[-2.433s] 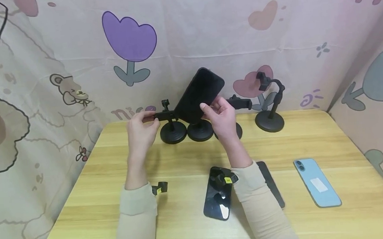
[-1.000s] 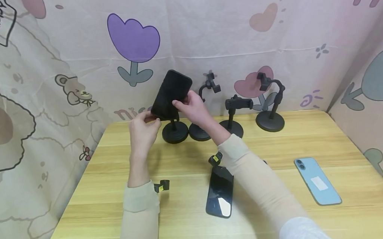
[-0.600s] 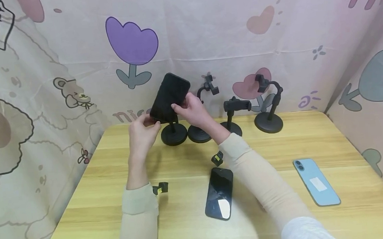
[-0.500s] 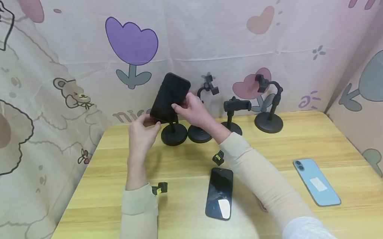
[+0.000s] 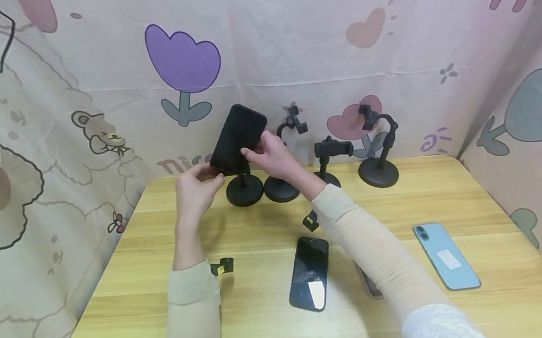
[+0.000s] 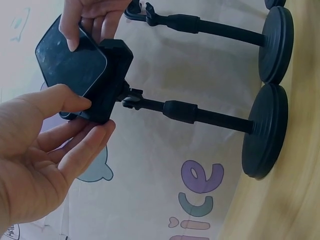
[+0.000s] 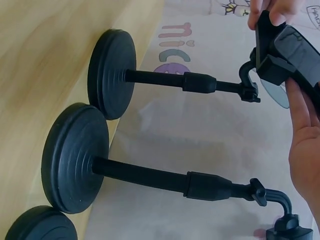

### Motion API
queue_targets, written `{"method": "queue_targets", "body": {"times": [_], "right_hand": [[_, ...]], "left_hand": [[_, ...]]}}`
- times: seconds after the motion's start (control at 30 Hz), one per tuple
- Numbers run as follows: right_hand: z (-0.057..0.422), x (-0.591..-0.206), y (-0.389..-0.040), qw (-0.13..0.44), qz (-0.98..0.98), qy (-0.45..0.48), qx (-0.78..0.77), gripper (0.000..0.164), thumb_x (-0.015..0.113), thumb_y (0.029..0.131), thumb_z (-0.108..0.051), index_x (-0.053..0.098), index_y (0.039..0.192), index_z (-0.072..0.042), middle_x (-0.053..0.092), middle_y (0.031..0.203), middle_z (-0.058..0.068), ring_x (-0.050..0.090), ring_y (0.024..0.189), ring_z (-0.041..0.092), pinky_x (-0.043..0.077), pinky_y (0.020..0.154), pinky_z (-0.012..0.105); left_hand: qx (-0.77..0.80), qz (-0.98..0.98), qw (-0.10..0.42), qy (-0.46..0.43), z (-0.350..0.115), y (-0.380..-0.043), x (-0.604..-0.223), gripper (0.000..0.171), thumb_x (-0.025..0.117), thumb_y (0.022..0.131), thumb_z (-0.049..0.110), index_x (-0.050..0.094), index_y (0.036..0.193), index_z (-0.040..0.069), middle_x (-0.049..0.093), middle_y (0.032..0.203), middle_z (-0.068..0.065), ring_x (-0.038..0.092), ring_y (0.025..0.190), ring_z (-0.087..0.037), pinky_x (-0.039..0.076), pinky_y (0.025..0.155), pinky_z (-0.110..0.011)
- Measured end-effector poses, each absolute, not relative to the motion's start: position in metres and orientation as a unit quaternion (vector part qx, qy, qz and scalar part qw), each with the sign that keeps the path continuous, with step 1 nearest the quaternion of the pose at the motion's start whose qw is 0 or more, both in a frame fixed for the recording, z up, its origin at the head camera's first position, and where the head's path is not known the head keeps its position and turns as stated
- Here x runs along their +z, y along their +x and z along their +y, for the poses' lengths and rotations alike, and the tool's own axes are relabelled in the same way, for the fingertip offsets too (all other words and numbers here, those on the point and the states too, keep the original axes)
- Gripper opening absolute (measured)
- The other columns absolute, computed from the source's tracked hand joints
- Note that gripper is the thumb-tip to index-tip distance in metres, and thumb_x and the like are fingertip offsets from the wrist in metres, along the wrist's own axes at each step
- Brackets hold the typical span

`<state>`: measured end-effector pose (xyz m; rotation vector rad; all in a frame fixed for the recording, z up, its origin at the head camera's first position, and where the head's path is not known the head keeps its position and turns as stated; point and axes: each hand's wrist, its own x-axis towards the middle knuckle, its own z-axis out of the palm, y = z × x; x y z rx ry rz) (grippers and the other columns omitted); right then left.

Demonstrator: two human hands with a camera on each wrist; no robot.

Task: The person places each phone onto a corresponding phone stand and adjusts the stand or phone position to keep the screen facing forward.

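My right hand (image 5: 274, 157) grips a black smartphone (image 5: 237, 137) by its right edge, thumb on the screen. The phone is tilted and sits within the spring clamp (image 6: 120, 55) of the leftmost phone stand (image 5: 244, 191). At the clamp's other end, my left hand (image 5: 195, 192) pinches it, with the thumb by the phone's corner and the fingers underneath. In the right wrist view, one clamp pad (image 7: 274, 70) overlaps the phone's end. In the head view the phone covers most of the clamp.
More black phone stands follow to the right: a second (image 5: 282, 189), a third (image 5: 333, 148) and a fourth (image 5: 379, 172). On the wooden table (image 5: 134, 307) lie a dark phone (image 5: 309, 273), a blue phone (image 5: 447, 256) and another phone (image 5: 371, 284) partly under my right sleeve. A printed cloth hangs behind.
My right hand has carried the phone leftward from in front of the second stand to the leftmost stand's clamp. My left hand has stayed at that clamp. The last half second shows little movement.
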<state>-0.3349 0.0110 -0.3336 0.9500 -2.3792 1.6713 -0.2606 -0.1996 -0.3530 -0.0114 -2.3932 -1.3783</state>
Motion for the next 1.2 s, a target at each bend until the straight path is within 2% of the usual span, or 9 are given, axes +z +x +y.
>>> {"method": "queue_targets", "body": {"times": [0.13, 0.23, 0.43, 0.53, 0.7, 0.93, 1.2], "right_hand": [[0.012, -0.334, -0.338, 0.041, -0.778, 0.319, 0.539, 0.030, 0.067, 0.102, -0.011, 0.055, 0.126, 0.002, 0.059, 0.069, 0.006, 0.046, 0.052, 0.017, 0.036, 0.048, 0.028], [0.012, -0.334, -0.341, 0.039, -0.777, 0.325, 0.538, 0.032, 0.066, 0.101, -0.010, 0.054, 0.129, 0.002, 0.061, 0.074, 0.007, 0.047, 0.054, 0.017, 0.037, 0.049, 0.028], [0.012, -0.333, -0.343, 0.031, -0.774, 0.330, 0.539, 0.036, 0.066, 0.101, -0.009, 0.052, 0.133, 0.003, 0.067, 0.087, 0.010, 0.054, 0.061, 0.017, 0.043, 0.053, 0.028], [0.013, -0.333, -0.344, 0.034, -0.775, 0.335, 0.535, 0.033, 0.067, 0.101, -0.008, 0.054, 0.129, 0.003, 0.065, 0.082, 0.008, 0.054, 0.060, 0.017, 0.044, 0.054, 0.028], [0.014, -0.332, -0.346, 0.039, -0.779, 0.340, 0.526, 0.026, 0.067, 0.100, -0.008, 0.057, 0.122, 0.003, 0.060, 0.073, 0.007, 0.050, 0.056, 0.018, 0.041, 0.053, 0.028], [0.013, -0.329, -0.347, 0.027, -0.782, 0.341, 0.521, 0.037, 0.067, 0.100, -0.007, 0.053, 0.133, 0.004, 0.073, 0.105, 0.017, 0.066, 0.076, 0.020, 0.053, 0.065, 0.028], [0.014, -0.324, -0.348, 0.006, -0.789, 0.335, 0.515, 0.039, 0.068, 0.101, -0.008, 0.051, 0.135, 0.002, 0.073, 0.111, 0.018, 0.073, 0.089, 0.024, 0.061, 0.077, 0.033]], "left_hand": [[-0.490, -0.851, 0.191, -0.009, -0.202, -0.260, -0.353, 0.028, 0.075, 0.091, 0.010, 0.075, 0.117, -0.002, 0.076, 0.110, -0.019, 0.074, 0.103, -0.029, 0.052, 0.078, -0.017], [-0.488, -0.852, 0.191, -0.012, -0.203, -0.260, -0.353, 0.028, 0.075, 0.092, 0.010, 0.075, 0.117, -0.002, 0.076, 0.110, -0.019, 0.074, 0.103, -0.029, 0.051, 0.077, -0.017], [-0.478, -0.857, 0.189, -0.019, -0.206, -0.259, -0.353, 0.028, 0.074, 0.094, 0.010, 0.075, 0.119, -0.002, 0.076, 0.112, -0.019, 0.073, 0.106, -0.030, 0.057, 0.091, -0.036], [-0.477, -0.857, 0.193, -0.025, -0.207, -0.259, -0.353, 0.027, 0.074, 0.095, 0.010, 0.075, 0.119, -0.002, 0.076, 0.112, -0.020, 0.072, 0.108, -0.031, 0.056, 0.096, -0.045], [-0.477, -0.855, 0.202, -0.034, -0.208, -0.259, -0.354, 0.027, 0.074, 0.096, 0.010, 0.074, 0.120, -0.002, 0.075, 0.114, -0.020, 0.071, 0.111, -0.033, 0.053, 0.102, -0.049], [-0.464, -0.862, 0.203, -0.025, -0.207, -0.258, -0.353, 0.030, 0.072, 0.098, 0.006, 0.069, 0.126, -0.003, 0.073, 0.119, -0.022, 0.068, 0.114, -0.035, 0.050, 0.105, -0.050], [-0.464, -0.864, 0.194, -0.004, -0.205, -0.259, -0.353, 0.031, 0.067, 0.102, 0.007, 0.066, 0.131, -0.003, 0.070, 0.126, -0.022, 0.066, 0.118, -0.036, 0.049, 0.105, -0.050]]}}
